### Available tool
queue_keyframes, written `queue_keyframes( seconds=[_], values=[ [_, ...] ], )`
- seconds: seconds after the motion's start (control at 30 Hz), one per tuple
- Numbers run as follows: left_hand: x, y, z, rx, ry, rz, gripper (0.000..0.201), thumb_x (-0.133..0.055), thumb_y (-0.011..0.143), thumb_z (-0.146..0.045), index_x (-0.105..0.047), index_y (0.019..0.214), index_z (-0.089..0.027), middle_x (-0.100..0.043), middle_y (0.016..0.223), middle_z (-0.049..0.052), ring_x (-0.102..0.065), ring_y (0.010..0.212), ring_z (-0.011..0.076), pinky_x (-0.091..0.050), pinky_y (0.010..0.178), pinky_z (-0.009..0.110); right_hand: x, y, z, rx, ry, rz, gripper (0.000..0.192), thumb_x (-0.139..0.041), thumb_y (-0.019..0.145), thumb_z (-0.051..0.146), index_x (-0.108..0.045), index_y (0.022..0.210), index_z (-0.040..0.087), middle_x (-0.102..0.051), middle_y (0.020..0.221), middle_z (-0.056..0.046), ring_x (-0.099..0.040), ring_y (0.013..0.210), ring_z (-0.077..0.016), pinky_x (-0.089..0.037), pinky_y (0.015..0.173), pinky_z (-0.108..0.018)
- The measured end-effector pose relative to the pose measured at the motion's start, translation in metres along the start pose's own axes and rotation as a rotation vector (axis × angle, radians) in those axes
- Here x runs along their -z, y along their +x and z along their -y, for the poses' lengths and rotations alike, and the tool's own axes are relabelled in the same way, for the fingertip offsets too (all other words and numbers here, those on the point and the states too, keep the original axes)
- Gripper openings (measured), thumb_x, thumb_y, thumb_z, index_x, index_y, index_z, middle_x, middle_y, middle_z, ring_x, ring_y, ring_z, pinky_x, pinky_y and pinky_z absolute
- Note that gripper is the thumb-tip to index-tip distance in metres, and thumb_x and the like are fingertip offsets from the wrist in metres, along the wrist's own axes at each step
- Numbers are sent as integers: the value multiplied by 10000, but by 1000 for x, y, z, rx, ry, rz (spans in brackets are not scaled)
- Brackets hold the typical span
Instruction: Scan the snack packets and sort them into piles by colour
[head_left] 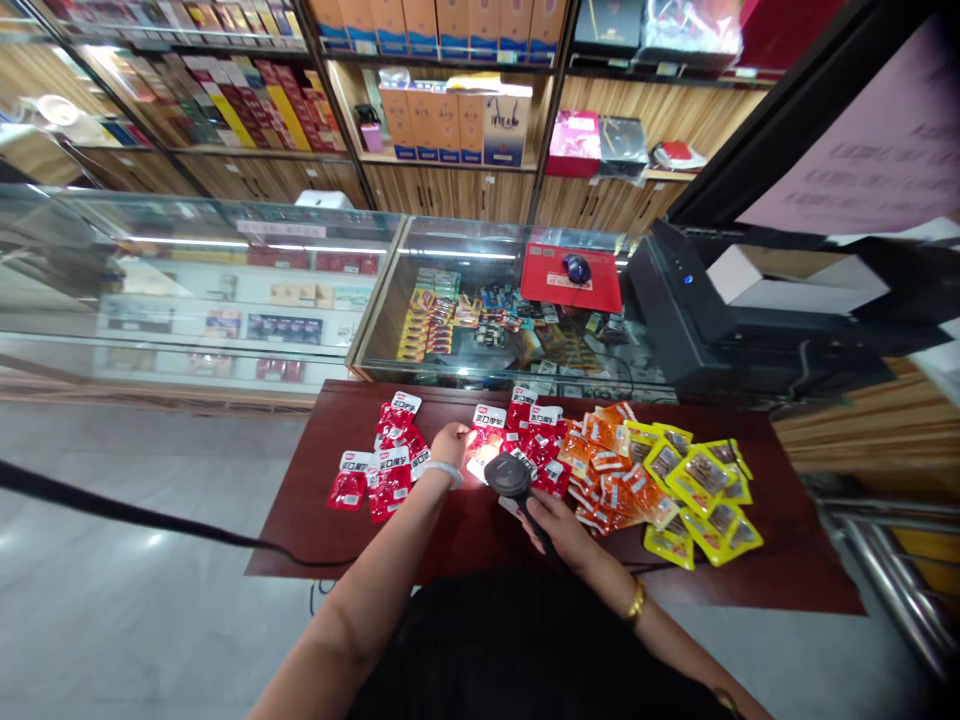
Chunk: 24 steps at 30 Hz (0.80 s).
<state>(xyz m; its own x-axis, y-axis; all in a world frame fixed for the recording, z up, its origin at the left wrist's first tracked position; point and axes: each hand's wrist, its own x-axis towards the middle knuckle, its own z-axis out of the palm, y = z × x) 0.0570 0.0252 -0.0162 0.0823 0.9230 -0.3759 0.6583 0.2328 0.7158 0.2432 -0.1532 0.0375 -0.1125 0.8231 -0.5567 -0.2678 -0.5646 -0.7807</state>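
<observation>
A scanner (510,476), gripped in the right hand (559,525), is aimed at a red packet (480,440) pinned to the table (315,500) by left hand (450,442) fingertips; a steady beam on its barcode is judged necessary next.

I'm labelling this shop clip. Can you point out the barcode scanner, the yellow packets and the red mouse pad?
barcode scanner (508,474), head view, on its dark head.
yellow packets (701,490), head view, middle of the pile.
red mouse pad (547,280), head view, its bare left part.

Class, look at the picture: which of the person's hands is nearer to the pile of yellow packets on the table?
Right. The right hand, holding the black scanner, sits just left of the orange packets that border the yellow packets. The left hand rests further left, on the red packets.
</observation>
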Motion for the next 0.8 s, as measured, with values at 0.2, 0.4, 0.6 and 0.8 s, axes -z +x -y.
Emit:
queue_keyframes(
  seconds=[0.2,0.4,0.6,0.8],
  values=[
    [-26,-13,-11,5,-216,191,204,-579,835,-263,-676,947,-123,-715,798,64,-651,710,159,-493,652,249,-1,0,1,-40,33,-56,473,-659,737,636,-588,956,222,-529,568,55,-428,431,-94,-304,399,-208],
    [-4,-36,20,-165,78,66,400,-616,831,-291,-621,1206,-152,-647,1237,127,-594,1151,225,-441,1016,349,-9,1,8,-48,-22,20,451,-652,753,620,-582,940,215,-504,530,63,-395,403,-84,-280,387,-208],
    [31,-66,76,-80,709,-59,773,-527,859,-502,-312,1481,-97,-241,1557,185,-163,1464,311,-74,1185,532,-18,7,4,-77,-105,113,438,-619,771,633,-522,850,213,-461,493,84,-361,382,-74,-249,379,-198],
    [13,-85,79,-291,811,70,765,-489,864,-524,-310,1485,-114,-241,1562,159,-135,1473,281,-22,1190,513,-22,12,2,-112,-140,160,454,-620,762,637,-523,902,216,-461,488,95,-350,364,-69,-256,372,-196]
  ],
)
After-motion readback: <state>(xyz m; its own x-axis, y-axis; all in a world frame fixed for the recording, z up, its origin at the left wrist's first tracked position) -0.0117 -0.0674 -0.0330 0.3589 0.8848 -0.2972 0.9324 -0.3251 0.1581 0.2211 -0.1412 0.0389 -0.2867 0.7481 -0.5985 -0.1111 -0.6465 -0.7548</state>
